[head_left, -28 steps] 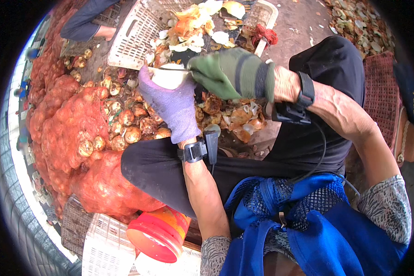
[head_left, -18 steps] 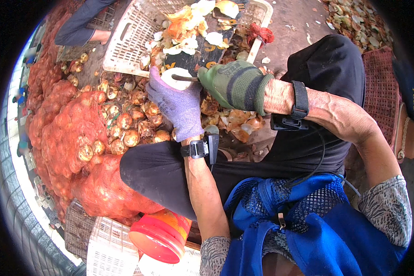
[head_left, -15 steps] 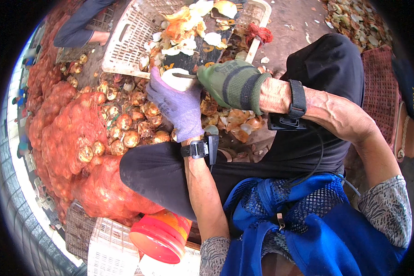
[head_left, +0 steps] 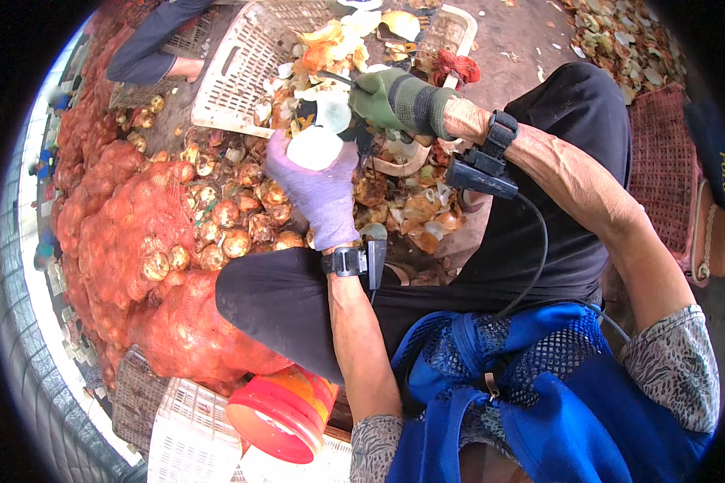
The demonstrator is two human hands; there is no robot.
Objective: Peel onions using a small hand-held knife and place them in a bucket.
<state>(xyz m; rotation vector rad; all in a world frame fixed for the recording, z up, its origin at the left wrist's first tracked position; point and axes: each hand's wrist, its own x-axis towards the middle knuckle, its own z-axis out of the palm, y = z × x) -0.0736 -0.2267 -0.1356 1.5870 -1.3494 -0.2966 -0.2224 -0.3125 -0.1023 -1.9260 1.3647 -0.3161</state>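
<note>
A peeled white onion [head_left: 315,148] sits in my left hand [head_left: 310,187], which wears a purple glove and has its fingers curled round it. Up and to the right, my right hand [head_left: 387,98], in a green knit glove with dark bands, is closed on a small knife. The dark knife blade [head_left: 335,77] points left, apart from the onion, over the near part of a white plastic crate [head_left: 217,92]. A pale piece of onion skin [head_left: 333,114] shows just below the blade, beside the right hand. The knife's handle is hidden inside the glove.
Loose unpeeled onions [head_left: 235,243] lie on the ground left of my left hand. Red mesh sacks of onions [head_left: 129,233] fill the left side. Peelings [head_left: 322,52] heap in the crate. A red bucket [head_left: 274,427] lies tilted by my leg; another person's leg [head_left: 149,52] shows far left.
My right hand with the knife has moved up and away from the onion, over the crate. A pale skin piece now shows below the blade. The left hand still holds the onion, slightly lower.
</note>
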